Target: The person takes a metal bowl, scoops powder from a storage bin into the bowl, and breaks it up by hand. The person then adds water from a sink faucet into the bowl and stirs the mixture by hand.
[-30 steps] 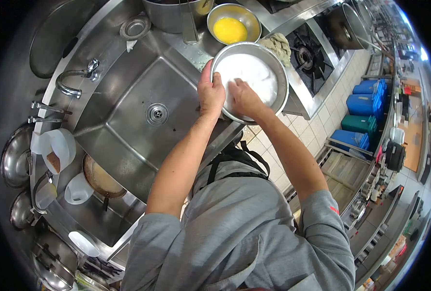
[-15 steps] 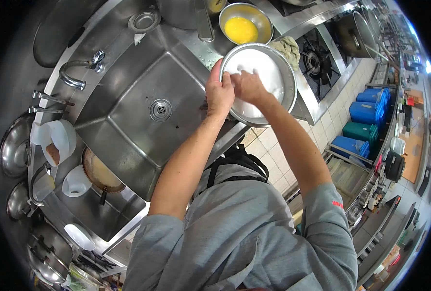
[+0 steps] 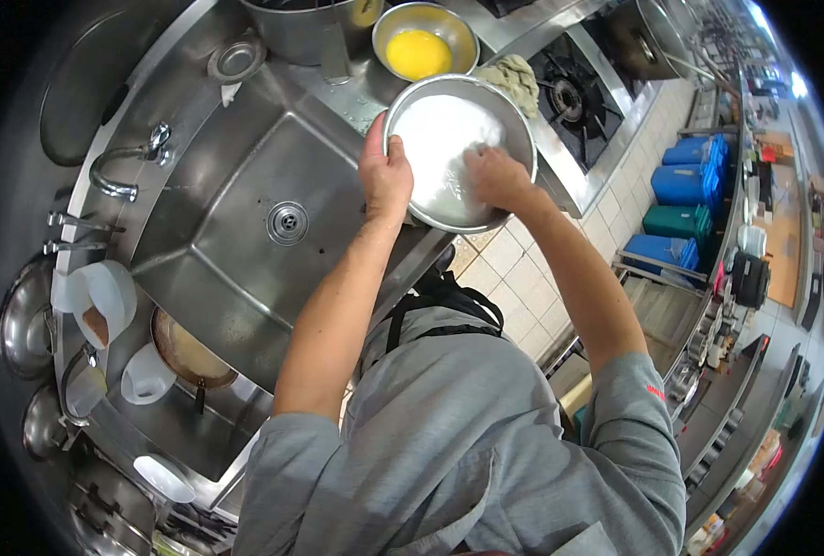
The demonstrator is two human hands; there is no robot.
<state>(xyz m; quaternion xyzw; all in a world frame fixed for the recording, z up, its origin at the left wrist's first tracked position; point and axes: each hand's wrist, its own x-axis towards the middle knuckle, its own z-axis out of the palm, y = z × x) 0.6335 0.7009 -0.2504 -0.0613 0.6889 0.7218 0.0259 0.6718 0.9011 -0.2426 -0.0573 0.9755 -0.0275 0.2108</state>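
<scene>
My left hand [image 3: 387, 178] grips the left rim of a round metal bowl [image 3: 524, 134], thumb on the near side and fingers around the outside. White, wet-looking contents [image 3: 444, 134] fill much of it; I cannot tell what they are. Inside the bowl's right part is my right hand [image 3: 499, 178], its fingers down in the white stuff. They are blurred and partly hidden, so their grip does not show. The bowl is at the right edge of a steel sink [image 3: 231, 222]. Just beyond it stands a smaller metal bowl [image 3: 468, 46] holding yellow liquid [image 3: 418, 54].
A crumpled cloth [image 3: 515, 82] lies between the bowls and a gas burner [image 3: 567, 97]. A tap [image 3: 115, 192] overhangs the sink's left side. In the lower left are a frying pan [image 3: 188, 355] and white plastic jugs [image 3: 111, 283]. Blue bins [image 3: 685, 190] stand across the tiled floor.
In the view, the bowl and both hands sit further left, as does the whole scene. My right hand has shifted from the bowl's left part to its right part.
</scene>
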